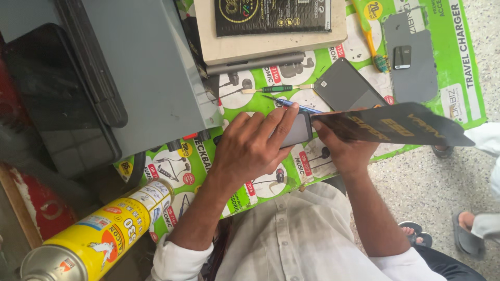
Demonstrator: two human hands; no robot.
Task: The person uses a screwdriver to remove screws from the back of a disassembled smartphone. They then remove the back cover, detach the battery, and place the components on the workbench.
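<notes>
My left hand [255, 148] lies over a dark smartphone [298, 130] on the printed green table cover [198, 156], fingers spread across its screen. My right hand [341, 148] grips the end of a long, flat black packet with gold print [396, 125], held against the phone's right edge. The phone is mostly hidden under my left hand.
A yellow spray can [99, 234] lies at the lower left. A grey machine [140, 73], a second dark phone [346, 86], a grey back cover [414, 60], a yellow toothbrush [370, 34], small screwdrivers [278, 89] and a beige box [271, 41] surround the hands. Another person's sandalled foot [469, 224] stands at right.
</notes>
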